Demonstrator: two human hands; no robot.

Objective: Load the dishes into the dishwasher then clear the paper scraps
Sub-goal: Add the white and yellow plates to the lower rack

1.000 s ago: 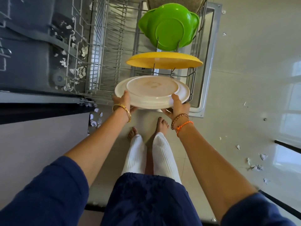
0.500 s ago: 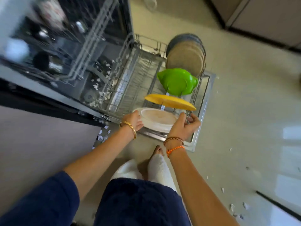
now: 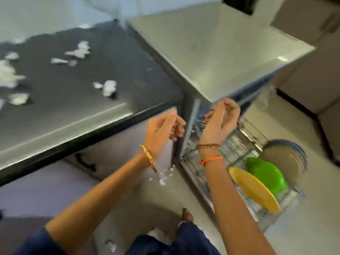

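Note:
The view is blurred by motion. My left hand (image 3: 163, 129) and my right hand (image 3: 220, 118) are raised in front of the dishwasher's upper edge, fingers loosely curled, holding nothing. Below my right forearm the pulled-out dish rack (image 3: 246, 131) holds a yellow plate (image 3: 253, 188), a green bowl (image 3: 265, 173) and brownish plates (image 3: 287, 161), all on edge. The white plate does not show. White paper scraps (image 3: 108, 88) lie scattered on the dark countertop (image 3: 73, 107) at the left, and more scraps (image 3: 164, 176) lie on the floor by the dishwasher's corner.
A pale grey surface (image 3: 211, 52) sits above the dishwasher opening. Cabinet fronts stand below the counter at the left and along the far right. Another paper scrap (image 3: 111, 245) lies on the tiled floor near my feet.
Both hands have let go of the white plate at the rack's front and risen to counter height. My view has swung up and left, bringing the countertop into sight.

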